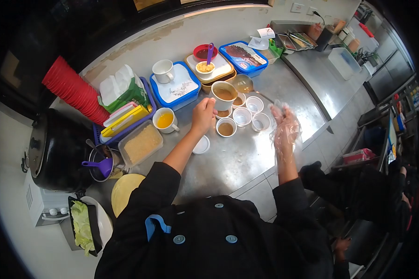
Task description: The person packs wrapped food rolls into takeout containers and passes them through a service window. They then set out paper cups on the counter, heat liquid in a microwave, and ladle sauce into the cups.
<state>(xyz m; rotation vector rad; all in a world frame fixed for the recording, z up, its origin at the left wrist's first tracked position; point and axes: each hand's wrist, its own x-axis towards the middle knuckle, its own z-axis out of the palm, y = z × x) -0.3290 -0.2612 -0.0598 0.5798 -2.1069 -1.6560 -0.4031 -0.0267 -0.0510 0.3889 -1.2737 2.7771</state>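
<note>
My left hand [204, 115], bare, is closed on a white mug [224, 95] of brown sauce, held over small plastic cups. My right hand [284, 125], in a clear plastic glove, holds the handle of a metal ladle [243, 83], whose bowl is just right of the mug. One small cup [226, 127] below the mug has brown sauce in it, and others behind it hold sauce too. Right of these, an unfilled cup [242, 116] stands beside another two [254, 104], [260, 122]. A white lid [201, 145] lies flat near my left forearm.
Behind stand blue-rimmed tubs [174, 86] and a white mug [163, 71]. At left are a mug of yellow liquid [165, 120], a crumb container [141, 143], stacked red cups [74, 90] and a black pot [60, 151]. A person in black is at the lower right.
</note>
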